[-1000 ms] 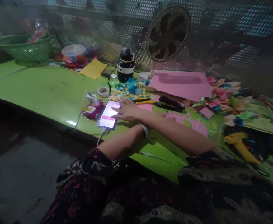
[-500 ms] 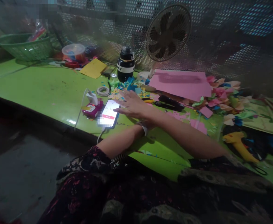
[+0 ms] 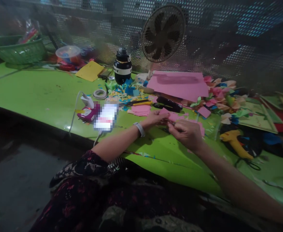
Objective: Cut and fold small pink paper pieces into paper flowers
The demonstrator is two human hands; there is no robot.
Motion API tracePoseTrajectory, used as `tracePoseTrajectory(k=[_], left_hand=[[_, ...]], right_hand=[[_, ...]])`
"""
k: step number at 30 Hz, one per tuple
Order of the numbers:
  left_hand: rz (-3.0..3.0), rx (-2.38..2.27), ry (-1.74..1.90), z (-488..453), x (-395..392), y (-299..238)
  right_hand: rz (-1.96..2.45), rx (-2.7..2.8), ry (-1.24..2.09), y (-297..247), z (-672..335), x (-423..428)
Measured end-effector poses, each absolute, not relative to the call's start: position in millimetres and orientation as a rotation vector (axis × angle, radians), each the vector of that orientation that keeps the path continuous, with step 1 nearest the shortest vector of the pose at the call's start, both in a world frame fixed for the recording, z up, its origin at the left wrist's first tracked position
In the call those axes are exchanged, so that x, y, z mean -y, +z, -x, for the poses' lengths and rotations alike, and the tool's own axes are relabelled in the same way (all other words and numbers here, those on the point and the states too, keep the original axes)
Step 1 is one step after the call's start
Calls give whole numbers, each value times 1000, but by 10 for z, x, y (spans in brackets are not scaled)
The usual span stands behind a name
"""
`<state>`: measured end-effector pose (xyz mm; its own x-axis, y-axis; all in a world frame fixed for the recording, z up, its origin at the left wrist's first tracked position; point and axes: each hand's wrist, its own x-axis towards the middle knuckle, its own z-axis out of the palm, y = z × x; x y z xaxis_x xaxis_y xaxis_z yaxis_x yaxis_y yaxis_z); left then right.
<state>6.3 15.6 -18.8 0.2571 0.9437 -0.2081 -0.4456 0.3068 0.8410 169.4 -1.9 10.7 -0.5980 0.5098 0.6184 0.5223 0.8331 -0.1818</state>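
Observation:
My left hand [image 3: 154, 118], with a watch [image 3: 139, 129] on its wrist, has its fingers closed at a piece of pink paper [image 3: 165, 111]. Against its fingertips, my right hand [image 3: 186, 132] is curled in a fist. Something thin and dark shows at the right fingers, too small and dim to name. More pink paper pieces [image 3: 140, 110] lie just left of the hands. Behind them are a black stapler-like object [image 3: 168, 103] and a yellow-handled tool [image 3: 141, 103]. A lit phone [image 3: 106, 117] lies left of my left hand, its screen blurred out.
A white charger [image 3: 87, 101] stands in a magenta socket block [image 3: 89, 112]. Behind are a tape roll [image 3: 100, 94], paper scraps, a black bottle [image 3: 122, 67], a fan [image 3: 163, 33] and pink sheets [image 3: 180, 85]. Paper flowers [image 3: 222, 91] and a yellow glue gun [image 3: 238, 141] lie right.
My hands were crossed, one spread over the phone. Now they are uncrossed and brought together farther right, fingers closed at the pink paper. The view has shifted slightly right.

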Motion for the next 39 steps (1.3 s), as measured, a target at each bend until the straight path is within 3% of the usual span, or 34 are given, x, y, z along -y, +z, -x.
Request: tracePoseTrajectory(k=[10, 19, 39], left_hand=[[-856, -878, 1175, -49, -180, -211], [-998, -924, 1154, -47, -65, -120], [-1054, -915, 1070, 3, -31, -13]], right_hand=[[1016, 1744, 159, -154, -1926, -240], [1109, 1766, 679, -165, -1908, -199], [1095, 1615, 692, -144, -1867, -200]])
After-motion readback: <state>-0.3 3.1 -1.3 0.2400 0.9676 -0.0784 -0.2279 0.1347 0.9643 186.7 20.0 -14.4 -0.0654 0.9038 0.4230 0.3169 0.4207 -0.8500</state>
